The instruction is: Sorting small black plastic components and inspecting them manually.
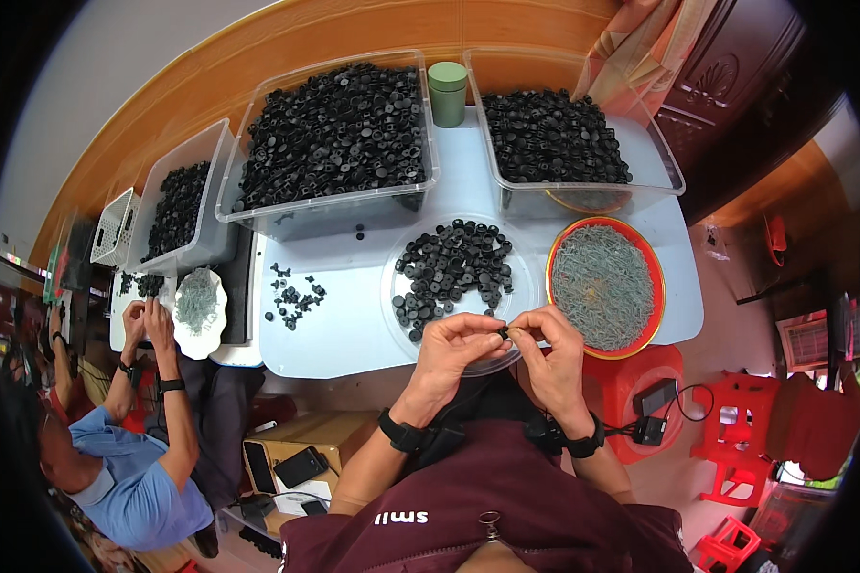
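Both of my hands meet at the table's near edge, just over the front rim of a clear round tray (389, 286). My left hand (446, 355) pinches a small black part (504, 333) between thumb and fingers. From the other side, my right hand (552, 355) closes its thumb and fingertips at the same part; whether it also holds something thin cannot be made out. Several round black caps (457, 263) with holes lie in the tray. Right of it stands a red-rimmed bowl (657, 277) full of thin grey metal pins (602, 286).
Clear bins (330, 215) of black parts line the table's back, with a green canister (447, 94) between two. Small black pieces (296, 301) lie loose at left. A co-worker in blue (134, 477) works beside a white dish (215, 320). A red stool (631, 382) stands at right.
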Tool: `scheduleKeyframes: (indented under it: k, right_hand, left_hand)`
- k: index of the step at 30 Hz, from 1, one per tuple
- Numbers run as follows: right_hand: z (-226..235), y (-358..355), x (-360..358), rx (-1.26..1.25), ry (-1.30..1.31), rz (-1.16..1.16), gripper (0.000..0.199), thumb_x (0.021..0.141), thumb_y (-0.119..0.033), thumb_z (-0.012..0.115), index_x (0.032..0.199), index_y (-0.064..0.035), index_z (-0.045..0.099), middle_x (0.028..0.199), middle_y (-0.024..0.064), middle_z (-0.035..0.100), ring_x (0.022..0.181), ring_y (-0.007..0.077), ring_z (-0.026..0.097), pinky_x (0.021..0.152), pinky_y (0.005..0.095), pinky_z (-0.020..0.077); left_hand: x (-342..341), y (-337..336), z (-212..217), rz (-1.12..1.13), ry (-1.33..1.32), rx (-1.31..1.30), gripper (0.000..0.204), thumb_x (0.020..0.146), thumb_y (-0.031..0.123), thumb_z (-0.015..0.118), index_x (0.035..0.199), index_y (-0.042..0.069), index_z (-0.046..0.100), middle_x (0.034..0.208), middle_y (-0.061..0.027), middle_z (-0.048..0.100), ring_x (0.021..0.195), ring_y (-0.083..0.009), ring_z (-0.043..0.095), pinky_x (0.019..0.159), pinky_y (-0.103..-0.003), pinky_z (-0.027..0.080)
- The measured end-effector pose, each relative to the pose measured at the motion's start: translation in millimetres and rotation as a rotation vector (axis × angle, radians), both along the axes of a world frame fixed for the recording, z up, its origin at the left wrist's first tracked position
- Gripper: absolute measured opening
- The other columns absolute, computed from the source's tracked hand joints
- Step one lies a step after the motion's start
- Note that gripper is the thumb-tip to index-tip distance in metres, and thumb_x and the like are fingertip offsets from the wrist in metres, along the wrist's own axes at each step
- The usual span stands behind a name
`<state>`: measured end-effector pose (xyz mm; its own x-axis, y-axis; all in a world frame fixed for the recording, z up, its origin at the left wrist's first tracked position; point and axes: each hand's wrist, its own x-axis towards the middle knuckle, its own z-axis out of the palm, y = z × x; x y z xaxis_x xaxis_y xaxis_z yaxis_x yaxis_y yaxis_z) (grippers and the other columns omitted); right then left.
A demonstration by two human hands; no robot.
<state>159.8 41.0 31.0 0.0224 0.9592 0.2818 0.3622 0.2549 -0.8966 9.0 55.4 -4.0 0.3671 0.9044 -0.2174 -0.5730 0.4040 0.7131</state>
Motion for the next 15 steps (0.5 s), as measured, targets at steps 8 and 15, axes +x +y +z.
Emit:
scheduleKeyframes:
  k: [8, 15]
  right_hand:
    - [-12.4, -14.8, -8.5, -0.056, 0.070, -0.001, 0.008, 0.077, 0.002, 0.064, 0.085, 0.0014, 0.064, 0.074, 0.0066, 0.059, 0.062, 0.0127, 0.057, 0.054, 0.0237, 0.0439]
    - [-15.0, -23.2, -8.6, 0.129, -0.097, -0.061, 0.014, 0.076, 0.003, 0.065, 0.090, 0.0002, 0.066, 0.075, 0.0070, 0.059, 0.062, 0.0132, 0.056, 0.054, 0.0230, 0.0434]
  left_hand:
    - [-3.8, -16.0, -12.1, 0.035, -0.054, -0.035, 0.016, 0.083, 0.001, 0.061, 0.098, -0.004, 0.062, 0.091, -0.0144, 0.065, 0.081, -0.0184, 0.066, 0.076, -0.029, 0.056]
    - [-0.4, -24.6, -17.3, 0.010, -0.069, -0.071, 0.014, 0.085, 0.003, 0.060, 0.097, -0.003, 0.062, 0.091, -0.0115, 0.065, 0.080, -0.0162, 0.065, 0.075, -0.026, 0.056]
